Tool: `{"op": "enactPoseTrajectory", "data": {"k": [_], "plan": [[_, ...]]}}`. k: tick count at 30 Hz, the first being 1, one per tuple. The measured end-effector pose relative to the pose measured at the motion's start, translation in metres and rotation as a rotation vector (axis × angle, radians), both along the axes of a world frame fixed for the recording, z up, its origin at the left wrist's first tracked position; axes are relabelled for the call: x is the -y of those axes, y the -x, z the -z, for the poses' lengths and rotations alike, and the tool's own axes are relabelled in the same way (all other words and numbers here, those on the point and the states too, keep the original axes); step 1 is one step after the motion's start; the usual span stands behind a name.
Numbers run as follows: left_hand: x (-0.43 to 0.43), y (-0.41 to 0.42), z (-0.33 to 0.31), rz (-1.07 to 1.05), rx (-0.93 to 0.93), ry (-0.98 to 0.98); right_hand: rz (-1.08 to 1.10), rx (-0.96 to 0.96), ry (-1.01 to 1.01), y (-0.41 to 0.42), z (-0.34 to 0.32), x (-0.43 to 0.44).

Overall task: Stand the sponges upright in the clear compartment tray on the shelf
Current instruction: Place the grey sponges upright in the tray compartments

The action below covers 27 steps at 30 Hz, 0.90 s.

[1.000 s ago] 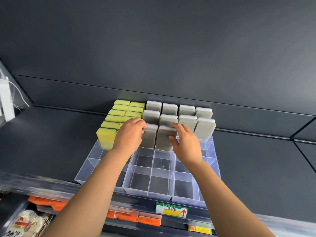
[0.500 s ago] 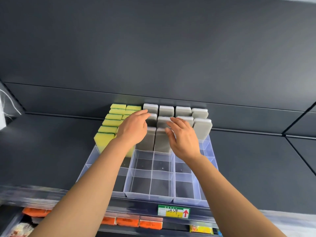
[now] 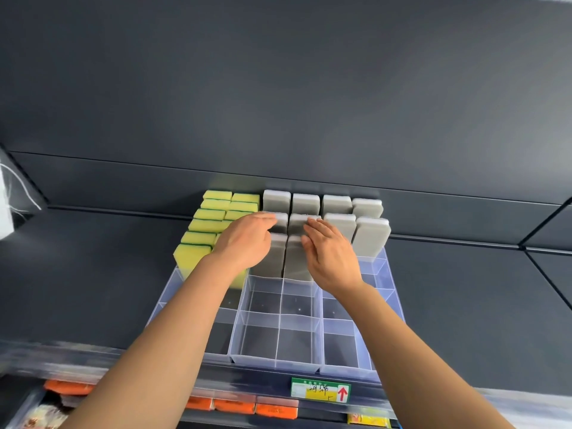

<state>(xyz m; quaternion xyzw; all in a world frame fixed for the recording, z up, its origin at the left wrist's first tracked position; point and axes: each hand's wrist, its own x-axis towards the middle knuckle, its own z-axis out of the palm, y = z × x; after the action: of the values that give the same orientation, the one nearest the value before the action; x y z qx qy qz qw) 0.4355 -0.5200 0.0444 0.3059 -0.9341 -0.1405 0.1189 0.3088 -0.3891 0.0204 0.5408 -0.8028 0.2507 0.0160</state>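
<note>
We see a clear plastic compartment tray (image 3: 278, 362) on the dark grey shelf (image 3: 93, 274), front wall at the shelf's front edge, back rows close to its rear edge. Yellow rectangular foam sponges (image 3: 201, 226) w/ green scour layers stand upright in two columns along the tray's left side. Grey rectangular foam sponges (image 3: 370, 239) stand upright to their right, filling the back two rows across four columns. Two more stand in the third row, middle columns, approx. mid-tray.

Both arms reach in from the shelf's front edge. Left hand (image 3: 244, 243) lies over the left one of those third-row grey sponges, fingers (image 3: 263, 219) near straight & together, tips reaching the top of the second-row sponge behind it; nothing pinched. Right hand (image 3: 331, 255) sits just beside it, palm toward the other third-row sponge. Its fingers (image 3: 318, 227) are straight & slightly spread, tips touching the top of that sponge & the one behind. Whether the thumbs press the sponge faces we can't tell.

On the shelf's front rail, below the tray's right part, sits a green-and-yellow price label (image 3: 322, 390) w/ handwriting & a red arrow. Below that, on a lower level, lie orange flat packets (image 3: 235, 405), blurred.
</note>
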Motion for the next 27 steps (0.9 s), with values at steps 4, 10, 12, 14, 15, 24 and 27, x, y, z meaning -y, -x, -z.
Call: {"op": "enactPoseTrajectory", "data": {"k": [4,10,12,14,15,24,27], "plan": [[0.000,0.000,0.001,0.030,-0.039,0.016,0.007,0.027,0.030,-0.001,-0.002,-0.003],[-0.002,0.002,0.001,0.021,-0.062,0.029,0.049,0.026,0.059,0.003,-0.007,-0.017],[-0.003,0.003,0.000,0.027,-0.067,0.060,0.080,0.012,0.060,0.006,-0.008,-0.027],[-0.007,0.005,-0.002,0.026,-0.081,0.092,0.112,-0.009,0.049,0.010,-0.009,-0.037],[-0.011,0.007,-0.003,0.031,-0.097,0.107,0.132,-0.025,0.035,0.013,-0.009,-0.044],[-0.082,0.041,-0.011,0.185,-0.186,0.266,0.347,-0.115,-0.093,0.046,-0.006,-0.126],[-0.118,0.064,-0.011,0.272,-0.181,0.293,0.418,-0.107,-0.104,0.059,-0.003,-0.169]]}}
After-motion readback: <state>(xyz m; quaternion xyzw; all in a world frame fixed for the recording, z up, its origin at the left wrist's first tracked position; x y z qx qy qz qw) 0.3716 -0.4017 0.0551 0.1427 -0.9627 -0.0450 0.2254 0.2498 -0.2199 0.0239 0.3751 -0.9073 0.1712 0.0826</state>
